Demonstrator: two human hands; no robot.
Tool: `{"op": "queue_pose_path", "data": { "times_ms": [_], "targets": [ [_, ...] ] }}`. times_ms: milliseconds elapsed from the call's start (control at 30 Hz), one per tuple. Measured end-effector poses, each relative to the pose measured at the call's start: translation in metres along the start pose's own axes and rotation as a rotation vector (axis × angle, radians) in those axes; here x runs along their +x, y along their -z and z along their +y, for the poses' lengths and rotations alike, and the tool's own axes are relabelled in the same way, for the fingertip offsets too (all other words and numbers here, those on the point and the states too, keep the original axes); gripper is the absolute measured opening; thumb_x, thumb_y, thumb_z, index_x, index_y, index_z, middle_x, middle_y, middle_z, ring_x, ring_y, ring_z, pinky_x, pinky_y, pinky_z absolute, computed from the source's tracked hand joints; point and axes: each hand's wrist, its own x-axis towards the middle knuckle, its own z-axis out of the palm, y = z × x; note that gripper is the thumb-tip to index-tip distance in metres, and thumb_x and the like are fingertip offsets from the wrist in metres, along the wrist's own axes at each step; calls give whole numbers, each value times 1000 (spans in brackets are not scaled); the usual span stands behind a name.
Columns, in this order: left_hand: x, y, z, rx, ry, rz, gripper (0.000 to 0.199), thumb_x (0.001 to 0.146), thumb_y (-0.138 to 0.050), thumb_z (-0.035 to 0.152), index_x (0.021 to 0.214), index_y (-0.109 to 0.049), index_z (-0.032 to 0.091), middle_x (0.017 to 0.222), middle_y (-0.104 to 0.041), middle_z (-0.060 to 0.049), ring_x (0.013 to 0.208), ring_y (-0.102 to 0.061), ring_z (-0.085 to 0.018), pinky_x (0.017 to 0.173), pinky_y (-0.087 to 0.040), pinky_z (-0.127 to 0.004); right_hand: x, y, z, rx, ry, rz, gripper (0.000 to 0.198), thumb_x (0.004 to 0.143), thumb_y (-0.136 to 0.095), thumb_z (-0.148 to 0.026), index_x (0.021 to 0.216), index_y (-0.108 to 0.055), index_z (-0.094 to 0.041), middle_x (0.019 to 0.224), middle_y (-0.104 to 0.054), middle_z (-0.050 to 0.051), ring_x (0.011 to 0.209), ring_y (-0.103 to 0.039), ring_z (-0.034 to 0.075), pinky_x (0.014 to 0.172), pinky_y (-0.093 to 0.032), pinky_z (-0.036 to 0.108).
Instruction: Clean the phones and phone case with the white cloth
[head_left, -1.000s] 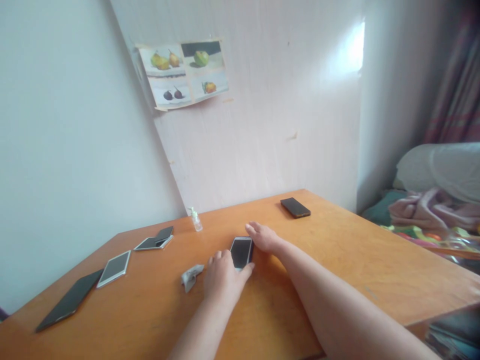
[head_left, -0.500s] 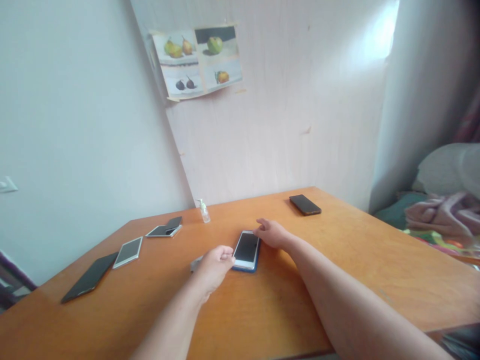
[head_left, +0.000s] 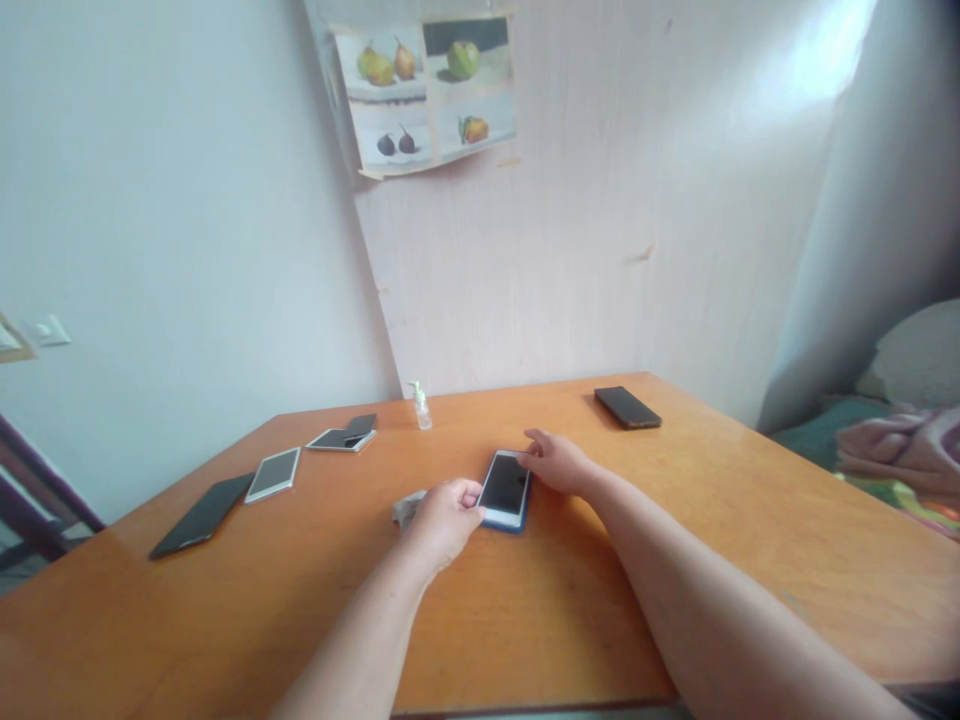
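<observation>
A white-fronted smartphone (head_left: 504,488) with a dark screen lies on the wooden table, a blue case edge showing along its near and right sides. My left hand (head_left: 448,512) pinches its lower left edge between thumb and fingers. At the upper right corner, my right hand (head_left: 556,462) grips the phone with its thumb and bent fingers, the index finger reaching past the far edge. A crumpled grey cloth (head_left: 405,508) sits just left of my left hand and is partly hidden behind it.
On the left of the table (head_left: 300,590) lie a black tablet-like slab (head_left: 202,515), a white phone (head_left: 273,474), and another white phone (head_left: 327,440) under a small dark piece (head_left: 361,427). A pump bottle (head_left: 422,410) stands at the back. Far right lies a black phone (head_left: 628,407).
The camera view has shifted, so the scene sits slightly higher and to the right. Both hands stay at the same places on the smartphone.
</observation>
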Motion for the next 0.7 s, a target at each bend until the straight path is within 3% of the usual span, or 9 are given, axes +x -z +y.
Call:
{"op": "queue_pose_path", "data": {
  "times_ms": [200, 300, 400, 500, 700],
  "targets": [
    [1, -5, 3, 156, 20, 38, 26, 70, -62, 20, 96, -68, 20, 90, -71, -4, 81, -64, -17, 68, -44, -24, -1, 2, -3, -35, -11, -1, 56, 85, -53, -42, 136, -49, -17, 108, -71, 6, 97, -64, 20, 79, -44, 27],
    [5, -6, 7, 261, 31, 58, 23, 76, -61, 30, 95, -66, 20, 90, -70, -5, 79, -63, -18, 67, -43, -25, 0, 4, -4, -72, -45, 2, 51, 89, -47, -39, 134, -51, -15, 106, -71, 8, 98, -64, 21, 80, -43, 27],
    [13, -7, 14, 385, 28, 62, 19, 78, -59, 37, 85, -65, 20, 86, -68, -5, 79, -62, -20, 69, -41, -27, 1, 4, -4, -132, -86, -1, 39, 89, -44, -38, 111, -67, -15, 107, -70, 13, 101, -62, 26, 83, -42, 31],
    [22, -10, 20, 492, 32, 72, 20, 77, -60, 40, 78, -65, 20, 92, -66, -8, 84, -62, -22, 72, -41, -29, 0, 3, -3, -180, -116, -10, 37, 88, -45, -42, 87, -73, -18, 109, -68, 16, 108, -57, 30, 89, -39, 37],
    [31, -22, 22, 570, 25, 110, 20, 79, -57, 39, 81, -65, 21, 97, -64, -9, 86, -62, -23, 72, -42, -30, -1, 3, -7, -135, -167, 1, 25, 78, -58, -40, 76, -72, -20, 106, -68, 14, 108, -55, 31, 88, -38, 38]
  ]
}}
